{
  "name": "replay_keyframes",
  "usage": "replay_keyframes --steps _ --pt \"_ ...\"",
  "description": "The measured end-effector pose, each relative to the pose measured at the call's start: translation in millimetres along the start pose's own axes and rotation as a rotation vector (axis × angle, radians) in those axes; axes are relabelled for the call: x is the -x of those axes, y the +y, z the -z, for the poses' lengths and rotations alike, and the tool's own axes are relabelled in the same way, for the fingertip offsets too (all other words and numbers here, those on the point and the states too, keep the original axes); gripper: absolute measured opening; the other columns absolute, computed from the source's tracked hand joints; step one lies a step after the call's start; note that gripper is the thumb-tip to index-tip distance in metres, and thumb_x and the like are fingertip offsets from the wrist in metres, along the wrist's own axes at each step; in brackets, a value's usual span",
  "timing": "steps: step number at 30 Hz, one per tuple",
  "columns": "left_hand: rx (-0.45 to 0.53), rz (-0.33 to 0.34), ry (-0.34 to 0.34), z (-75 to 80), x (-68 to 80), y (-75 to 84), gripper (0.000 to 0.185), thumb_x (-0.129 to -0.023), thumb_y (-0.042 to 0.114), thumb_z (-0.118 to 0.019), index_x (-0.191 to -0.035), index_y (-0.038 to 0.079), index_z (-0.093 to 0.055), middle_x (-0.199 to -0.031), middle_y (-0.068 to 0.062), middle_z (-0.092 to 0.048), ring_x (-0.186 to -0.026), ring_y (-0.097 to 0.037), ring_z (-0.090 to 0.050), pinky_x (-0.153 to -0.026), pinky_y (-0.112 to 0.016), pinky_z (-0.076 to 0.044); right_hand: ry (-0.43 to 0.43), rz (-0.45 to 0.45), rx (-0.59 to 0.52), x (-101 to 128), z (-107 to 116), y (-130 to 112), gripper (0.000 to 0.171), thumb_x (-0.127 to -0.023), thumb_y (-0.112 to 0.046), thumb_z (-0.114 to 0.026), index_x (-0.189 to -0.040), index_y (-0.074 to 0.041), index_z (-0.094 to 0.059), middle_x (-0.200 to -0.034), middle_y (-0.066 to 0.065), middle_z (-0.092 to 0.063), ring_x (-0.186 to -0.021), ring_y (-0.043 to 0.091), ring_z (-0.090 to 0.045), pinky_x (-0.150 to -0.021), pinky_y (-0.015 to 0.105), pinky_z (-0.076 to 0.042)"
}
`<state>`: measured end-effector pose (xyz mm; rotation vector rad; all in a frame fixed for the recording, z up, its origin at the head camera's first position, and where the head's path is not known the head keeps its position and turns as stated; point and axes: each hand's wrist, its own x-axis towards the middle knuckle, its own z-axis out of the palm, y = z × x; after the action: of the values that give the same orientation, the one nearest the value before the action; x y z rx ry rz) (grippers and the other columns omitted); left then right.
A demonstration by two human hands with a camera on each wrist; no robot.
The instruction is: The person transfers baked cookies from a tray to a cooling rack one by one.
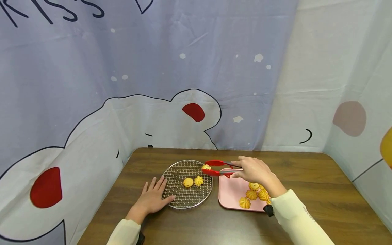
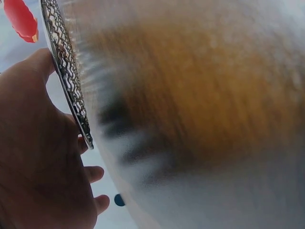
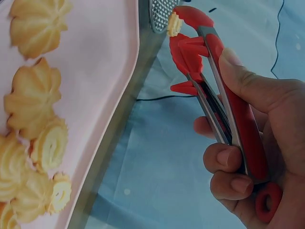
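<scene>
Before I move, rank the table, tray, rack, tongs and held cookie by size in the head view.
1. Table
2. Tray and rack: too close to rank, as the right hand hides part of the tray
3. Tongs
4. Held cookie

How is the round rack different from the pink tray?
The rack is round, while the tray has straight sides and rounded corners. The rack is silvery wire mesh with gaps; the tray is pink and solid. Two cookies lie on the rack, but the tray holds more than two. Both sit on the brown table, and both have cookies on them.
</scene>
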<state>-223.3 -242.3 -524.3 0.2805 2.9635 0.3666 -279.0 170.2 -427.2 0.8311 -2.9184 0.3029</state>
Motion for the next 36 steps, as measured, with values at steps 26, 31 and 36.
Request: replay_keyframes --steps 26,31,36 --pt "0.003 0.003 0.008 -2.4 -2.1 0.0 0.09 -0.098 0.066 -0.049 -0.16 0.005 -0.028 -0.168 -0.014 -0.02 -0.154 -0.045 -0.011 -0.119 -0.068 -0.005 -0.05 -0.038 -0.01 -27.7 -23.8 -15.1 0.055 -0.084 -0.047 -0.08 -0.131 -0.02 -0.071 -0.111 0.0 -0.067 -0.083 0.024 -0.066 -0.072 0.043 -0.054" --pt "0.006 0.006 0.006 2.7 0.6 3.6 0.089 -0.098 0.064 -0.051 -0.159 0.004 -0.03 -0.167 -0.015 -0.021 -0.153 -0.046 -0.012 -0.119 -0.069 -0.006 -0.054 -0.04 -0.015 -28.4 -25.0 -15.3 0.055 -0.085 -0.046 -0.08 -0.132 -0.019 -0.071 -0.107 0.0 -0.066 -0.08 0.022 -0.064 -0.07 0.042 -0.053" --pt "0.003 0.008 0.013 3.5 1.7 4.8 0.089 -0.098 0.064 -0.052 -0.159 0.003 -0.031 -0.167 -0.015 -0.022 -0.153 -0.046 -0.014 -0.119 -0.069 -0.007 -0.056 -0.047 -0.017 -28.1 -24.9 -16.2 0.055 -0.085 -0.046 -0.08 -0.131 -0.02 -0.071 -0.111 0.0 -0.067 -0.085 0.025 -0.066 -0.072 0.044 -0.054"
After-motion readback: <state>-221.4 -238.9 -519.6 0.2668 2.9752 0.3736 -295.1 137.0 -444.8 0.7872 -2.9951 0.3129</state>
